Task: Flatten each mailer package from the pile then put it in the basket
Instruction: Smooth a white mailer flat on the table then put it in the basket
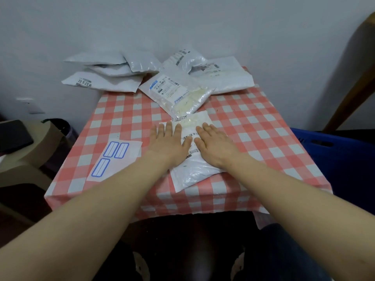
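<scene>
A white mailer package [192, 171] with barcode labels lies in the middle of the red-and-white checked table [253, 122]. My left hand [169, 141] presses flat on its left part, fingers straight. My right hand [213, 142] presses flat on its right part, palm down. At the back of the table lies the pile of white mailers [158, 74], several of them puffy, with one labelled mailer [176, 92] lying nearest to my hands. The blue basket [332, 157] stands beside the table on the right.
A sheet with blue label stickers [114, 159] lies on the table's left part. A beige stool or stand [36, 147] with a dark object on it is at the left. A wooden piece [353, 78] leans at the right against the wall.
</scene>
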Tool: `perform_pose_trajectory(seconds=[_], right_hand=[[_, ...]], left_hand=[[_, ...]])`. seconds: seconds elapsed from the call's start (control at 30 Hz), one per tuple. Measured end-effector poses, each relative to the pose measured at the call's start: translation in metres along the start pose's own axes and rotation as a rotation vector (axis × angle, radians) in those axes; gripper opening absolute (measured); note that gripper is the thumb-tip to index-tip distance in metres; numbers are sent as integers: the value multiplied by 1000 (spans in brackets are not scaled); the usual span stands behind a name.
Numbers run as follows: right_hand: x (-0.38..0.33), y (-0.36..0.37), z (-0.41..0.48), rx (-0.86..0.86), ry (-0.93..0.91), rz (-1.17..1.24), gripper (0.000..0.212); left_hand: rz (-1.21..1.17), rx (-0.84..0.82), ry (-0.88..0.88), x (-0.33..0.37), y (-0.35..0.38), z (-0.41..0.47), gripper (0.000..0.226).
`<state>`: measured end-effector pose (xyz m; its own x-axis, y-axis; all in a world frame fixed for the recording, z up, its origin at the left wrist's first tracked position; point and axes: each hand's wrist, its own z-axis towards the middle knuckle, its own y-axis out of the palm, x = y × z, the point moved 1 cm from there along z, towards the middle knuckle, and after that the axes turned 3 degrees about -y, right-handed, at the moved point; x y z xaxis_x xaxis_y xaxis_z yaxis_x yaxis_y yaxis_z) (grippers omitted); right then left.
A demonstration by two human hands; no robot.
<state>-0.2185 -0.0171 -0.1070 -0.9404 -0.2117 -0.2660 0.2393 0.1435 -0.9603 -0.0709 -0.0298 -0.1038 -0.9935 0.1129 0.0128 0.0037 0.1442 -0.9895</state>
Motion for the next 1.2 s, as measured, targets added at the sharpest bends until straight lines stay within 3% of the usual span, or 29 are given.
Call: perform_pose_trajectory(seconds=[0.23,0.33,0.5,0.7,0.83,0.9,0.97,1.1,1.2], right_hand=[[-4,-11,0,7,-10,-11,49],[-1,-30,14,56,23,20,43],[0,-20,40,-118,-76,17,52],[8,-7,43,-71,-65,28,52],[6,-22,38,-125,-66,221,51],[11,-29,32,-47,-42,338,48],[12,-31,21,7,10,248,46],[3,-14,-4,-108,23,23,57],[3,-4,-8,-33,12,-42,57]], left_hand=[[34,-7,5,0,-5,1,67],[52,78,29,5,-16,9,61],[-43,22,143,14,-9,18,56],[-89,58,147,14,2,20,54],[-193,3,147,8,-7,21,52],[-230,47,97,2,-12,15,52],[-192,81,23,-2,-11,3,55],[-32,48,24,1,0,-14,59],[32,76,29,4,1,-15,59]])
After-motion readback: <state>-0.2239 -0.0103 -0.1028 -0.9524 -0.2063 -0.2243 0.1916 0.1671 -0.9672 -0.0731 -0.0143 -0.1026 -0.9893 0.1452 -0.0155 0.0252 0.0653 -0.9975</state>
